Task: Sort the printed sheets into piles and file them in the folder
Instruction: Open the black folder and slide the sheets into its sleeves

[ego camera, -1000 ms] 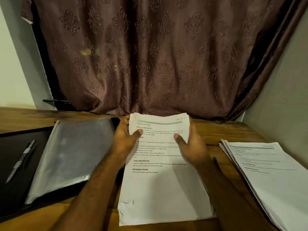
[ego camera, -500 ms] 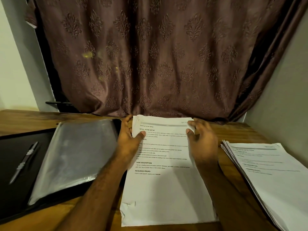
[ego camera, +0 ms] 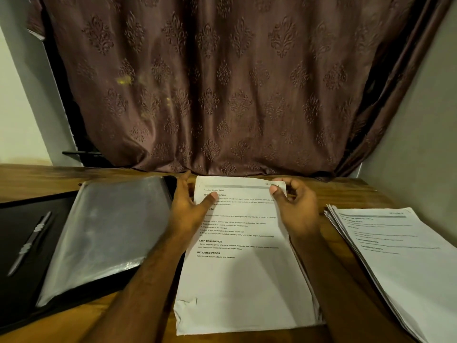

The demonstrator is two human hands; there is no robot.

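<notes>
A pile of printed sheets lies flat on the wooden table in front of me. My left hand rests on its top left edge, thumb flat on the top sheet, fingers straight along the side. My right hand pinches the top right corner of the top sheet between thumb and curled fingers. A second, thicker pile of printed sheets lies fanned at the right. The black folder lies open at the left with its clear plastic sleeves spread out.
A pen lies on the folder's black inner cover. A brown patterned curtain hangs behind the table's far edge. A grey wall closes the right side. Bare wood table shows beyond my right hand.
The pile, held raised at its far end a second ago, now lies flat. My right hand slid from the sheet's middle up to its top right corner.
</notes>
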